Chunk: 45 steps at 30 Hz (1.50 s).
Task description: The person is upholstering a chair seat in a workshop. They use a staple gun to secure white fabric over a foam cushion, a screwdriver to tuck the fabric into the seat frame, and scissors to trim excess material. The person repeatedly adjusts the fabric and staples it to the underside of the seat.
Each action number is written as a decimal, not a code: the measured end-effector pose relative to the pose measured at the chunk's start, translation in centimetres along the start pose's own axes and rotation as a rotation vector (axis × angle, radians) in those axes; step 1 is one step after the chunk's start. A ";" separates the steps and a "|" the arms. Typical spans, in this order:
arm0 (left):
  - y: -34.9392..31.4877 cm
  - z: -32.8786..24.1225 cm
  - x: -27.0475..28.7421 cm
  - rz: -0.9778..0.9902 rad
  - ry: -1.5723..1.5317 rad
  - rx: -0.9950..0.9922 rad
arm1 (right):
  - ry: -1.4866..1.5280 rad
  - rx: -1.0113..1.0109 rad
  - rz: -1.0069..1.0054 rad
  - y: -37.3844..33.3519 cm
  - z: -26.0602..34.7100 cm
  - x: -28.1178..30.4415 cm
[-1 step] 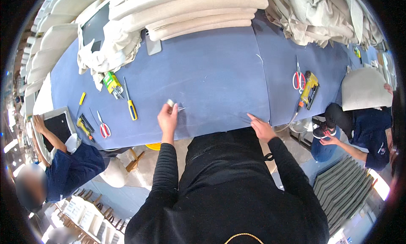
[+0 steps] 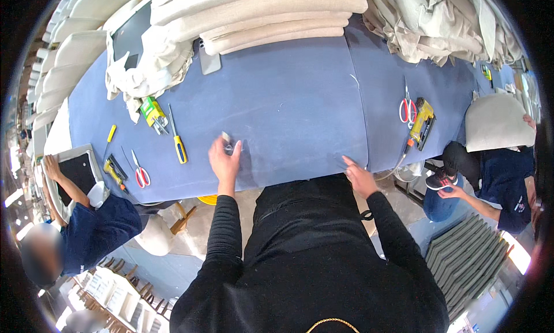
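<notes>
My left hand (image 2: 224,164) is raised just over the blue-grey tabletop (image 2: 288,125). Its fingers are curled, with a small whitish piece (image 2: 225,136) at the fingertips, too small to name. A thin white wisp, like thread, shows between the thumb and index finger. My right hand (image 2: 360,178) hovers at the table's near edge, index finger stretched out and the other fingers bent. Nothing shows in its grasp; a faint dark shadow falls on the cloth by the fingertip.
A screwdriver (image 2: 180,148), a green-yellow box (image 2: 152,111), red-handled scissors (image 2: 142,177) and a staple gun (image 2: 115,170) lie left. Another staple gun (image 2: 424,117) and scissors (image 2: 407,111) lie right. Cream cushions (image 2: 271,16) are stacked behind. Co-workers sit at both sides.
My left hand has shifted slightly left, and its thumb and index finger are farther apart. My right hand has moved slightly right and down.
</notes>
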State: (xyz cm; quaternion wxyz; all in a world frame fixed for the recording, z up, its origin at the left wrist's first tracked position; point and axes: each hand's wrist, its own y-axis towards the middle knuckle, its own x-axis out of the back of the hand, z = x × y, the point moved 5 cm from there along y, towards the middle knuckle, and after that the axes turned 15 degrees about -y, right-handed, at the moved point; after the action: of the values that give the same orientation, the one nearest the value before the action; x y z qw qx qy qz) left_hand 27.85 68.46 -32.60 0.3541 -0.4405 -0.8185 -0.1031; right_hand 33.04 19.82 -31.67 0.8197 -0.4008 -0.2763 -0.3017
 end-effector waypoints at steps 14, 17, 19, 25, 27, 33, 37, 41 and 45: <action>-18.1 -17.4 -23.0 1.188 0.069 -0.853 | 0.340 -0.740 -0.550 -18.3 -8.4 -7.6; -27.3 -18.7 -22.6 1.996 -0.281 -0.682 | 0.387 -0.789 -0.638 -22.6 -8.5 -11.1; -23.7 -18.8 -23.4 1.704 -0.259 -0.696 | 0.448 -0.846 -0.647 -24.7 -8.1 -12.6; -2.9 -13.3 -15.7 0.489 -0.021 -0.754 | 0.351 -1.101 -0.446 -28.7 -7.3 -18.9; 0.2 -9.2 -10.4 0.279 0.144 -0.636 | 0.121 -0.968 -0.370 -29.8 -9.4 -21.8; 0.6 0.7 -0.7 0.319 0.341 -0.486 | 0.038 -0.658 -0.131 -26.7 -19.8 -28.6; -1.4 4.8 2.4 0.126 0.334 -0.357 | 0.023 -0.649 -0.305 -18.0 -18.2 -19.2; -5.7 3.6 2.4 0.079 0.290 -0.265 | 0.301 -0.635 -0.363 -10.8 -13.5 -7.5; -9.5 -2.4 1.7 0.280 -0.464 -0.074 | 0.171 -0.155 -0.333 -0.4 -2.6 -1.6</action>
State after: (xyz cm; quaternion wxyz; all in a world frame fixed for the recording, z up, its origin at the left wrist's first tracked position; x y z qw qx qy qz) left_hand 20.85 62.75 -28.36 0.1518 -0.5739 -0.8044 0.0208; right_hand 32.23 17.94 -33.94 0.7456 -0.3845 -0.2442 -0.4864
